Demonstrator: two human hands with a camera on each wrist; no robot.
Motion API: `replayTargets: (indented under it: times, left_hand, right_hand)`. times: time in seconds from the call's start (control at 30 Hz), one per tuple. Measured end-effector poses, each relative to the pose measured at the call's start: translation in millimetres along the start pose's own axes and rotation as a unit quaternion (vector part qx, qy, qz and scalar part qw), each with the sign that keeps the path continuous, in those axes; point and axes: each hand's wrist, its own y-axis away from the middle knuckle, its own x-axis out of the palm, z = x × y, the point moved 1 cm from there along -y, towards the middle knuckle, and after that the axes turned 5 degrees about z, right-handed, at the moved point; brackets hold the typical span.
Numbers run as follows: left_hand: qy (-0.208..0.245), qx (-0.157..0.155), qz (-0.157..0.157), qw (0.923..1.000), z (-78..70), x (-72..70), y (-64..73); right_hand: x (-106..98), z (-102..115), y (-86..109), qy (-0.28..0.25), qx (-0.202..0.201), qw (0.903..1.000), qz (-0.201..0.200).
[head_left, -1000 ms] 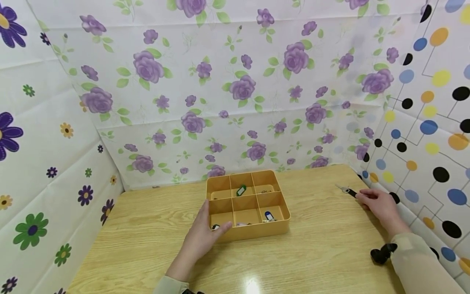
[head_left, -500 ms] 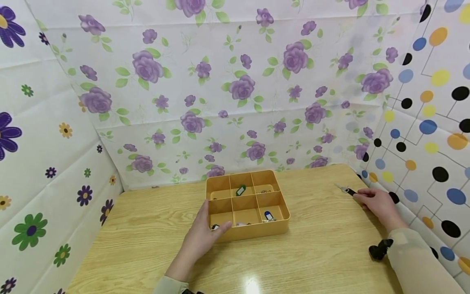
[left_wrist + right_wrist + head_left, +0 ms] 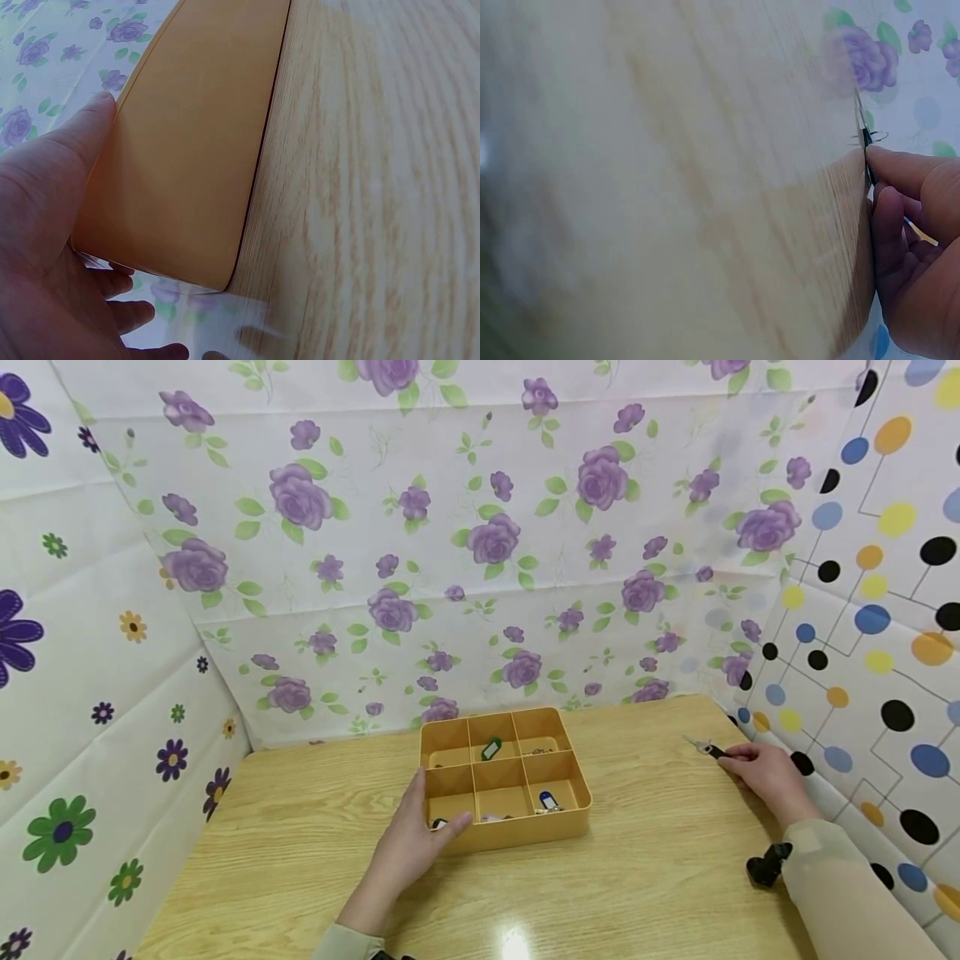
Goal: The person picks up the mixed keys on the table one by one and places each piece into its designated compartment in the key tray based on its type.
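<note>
A tan compartment box [image 3: 517, 834] with six sections sits on the wooden table. My left hand [image 3: 411, 839] holds its front left corner, thumb over the front rim and fingers along the left side. In the left wrist view the thumb of that hand [image 3: 45, 195] lies at the box's [image 3: 187, 142] rim. Far to the right, my right hand [image 3: 768, 777] pinches the black tag of a key [image 3: 702, 746], whose silver blade points left and away. In the right wrist view, thumb and forefinger of the right hand [image 3: 919, 247] grip the dark tag [image 3: 868, 137] close over the tabletop.
Inside the box are a green key tag [image 3: 491, 749], a blue key tag [image 3: 548, 801] with keys, and other small items. Flowered cloth [image 3: 450, 568] hangs behind the table [image 3: 637, 877]; a dotted cloth [image 3: 862, 693] hangs close beside the right hand.
The right forearm and wrist have shifted slightly left, and the right hand a little with them. The key's position barely differs. The left hand and box stay put.
</note>
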Motion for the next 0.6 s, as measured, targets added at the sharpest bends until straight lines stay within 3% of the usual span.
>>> replayTargets:
  times: [0.6]
  left_hand:
    - [-0.001,0.007,-0.005,1.0000,-0.3,-0.1,1.0]
  right_hand:
    - [-2.4,-0.4,-0.1,-0.050,-0.014,0.9985,0.018]
